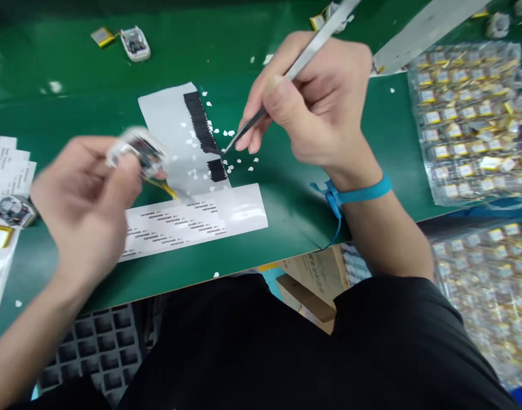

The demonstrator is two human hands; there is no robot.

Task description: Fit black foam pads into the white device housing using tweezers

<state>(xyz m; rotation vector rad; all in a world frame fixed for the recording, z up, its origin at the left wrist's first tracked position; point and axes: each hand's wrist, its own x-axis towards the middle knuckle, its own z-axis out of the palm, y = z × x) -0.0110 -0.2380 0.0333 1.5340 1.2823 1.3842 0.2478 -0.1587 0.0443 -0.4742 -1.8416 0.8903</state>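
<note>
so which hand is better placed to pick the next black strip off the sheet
Right. The right hand holds the tweezers, tips at the black strips; the left hand is occupied with a small device.

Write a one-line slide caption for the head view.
Right hand points tweezers at black sticker sheet; left hand holds small device.

Tweezers (312, 48): bare metal, smooth, dull shine
Desk (226, 45): green mat, matt
Label sheet (239, 213): glossy white paper
Tray (469, 114): clear glossy plastic
</note>
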